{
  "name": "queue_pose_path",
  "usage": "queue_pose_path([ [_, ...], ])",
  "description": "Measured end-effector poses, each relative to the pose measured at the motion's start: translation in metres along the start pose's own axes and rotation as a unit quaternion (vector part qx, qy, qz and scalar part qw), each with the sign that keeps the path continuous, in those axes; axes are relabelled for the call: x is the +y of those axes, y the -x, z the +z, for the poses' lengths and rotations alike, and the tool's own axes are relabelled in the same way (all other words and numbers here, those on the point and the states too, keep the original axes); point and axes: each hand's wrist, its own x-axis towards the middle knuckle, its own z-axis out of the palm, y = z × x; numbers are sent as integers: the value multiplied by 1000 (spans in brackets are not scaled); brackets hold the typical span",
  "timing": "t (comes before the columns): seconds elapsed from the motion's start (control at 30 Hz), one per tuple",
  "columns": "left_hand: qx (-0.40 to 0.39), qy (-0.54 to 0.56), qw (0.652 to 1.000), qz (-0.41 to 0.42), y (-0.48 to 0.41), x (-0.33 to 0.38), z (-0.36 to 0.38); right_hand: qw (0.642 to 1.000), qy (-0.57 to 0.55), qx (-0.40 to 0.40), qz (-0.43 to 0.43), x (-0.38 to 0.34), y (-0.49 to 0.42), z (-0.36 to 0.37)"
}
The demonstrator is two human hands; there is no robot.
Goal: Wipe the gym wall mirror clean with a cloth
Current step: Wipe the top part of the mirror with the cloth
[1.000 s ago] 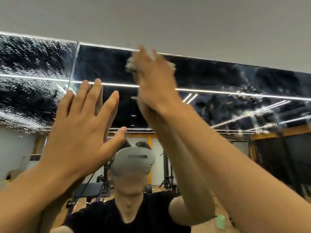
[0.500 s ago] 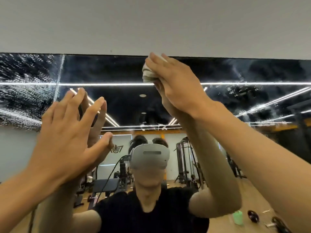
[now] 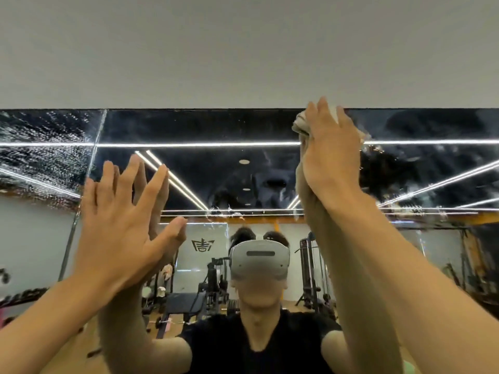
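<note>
– Grey wall [image 3: 243, 49] fills the top half, and under it the mirror [image 3: 216, 163] reflects gym machines [image 3: 216, 276]. How are the hands?
– The left hand [image 3: 121, 220] is up at the glass, palm toward it, fingers straight and spread, holding nothing. The right hand [image 3: 332, 157] is raised higher, at the mirror's top edge, with its fingers curled over the cloth [image 3: 301, 124] and pressing it on the glass.
– And the cloth?
– Pale and bunched. It pokes out left of the fingers and a little at the right; the rest is hidden behind the hand.
– The glass?
– Past the seam [image 3: 98, 136], the left part is speckled with droplets [image 3: 40, 147]. Between the hands it is dark and mostly clear, with a few smears. Right of the cloth there are streaks.
– Any change from half a second back?
– The right hand and cloth have slid right along the top edge, away from the left hand, which stays flat in the same pose.
</note>
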Motion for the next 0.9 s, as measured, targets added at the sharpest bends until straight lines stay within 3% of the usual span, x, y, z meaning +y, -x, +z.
queue_pose_path([
  [0.27,-3,-1,1000,-2,1,1,-2,981,47,-125,-141,-138,10,35],
  [0.4,-3,6,1000,3,1,-1,-3,964,50,-151,-213,-166,14,42],
  [0.6,-5,2,1000,10,2,-7,0,937,43,-174,-299,-110,-6,32],
  [0.9,-6,-12,999,53,1,-8,1,976,19,-147,-162,22,-5,-37],
])
